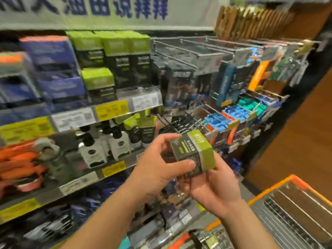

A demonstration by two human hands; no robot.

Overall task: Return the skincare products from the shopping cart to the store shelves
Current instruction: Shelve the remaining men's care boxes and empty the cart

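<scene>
We hold a small black-and-green box (193,153) in both hands, raised in front of the shelves (111,112) and tilted with its green end up and to the right. Our left hand (158,169) wraps it from the left — thumb laid across the dark front face, fingers curled over the top edge. Our right hand (213,187) cups it from below, fingers closed against the underside. Matching green-topped boxes (116,56) stand on the upper shelf, well apart from it. The orange-rimmed shopping cart (294,212) sits at lower right — its contents are too blurred to tell.
</scene>
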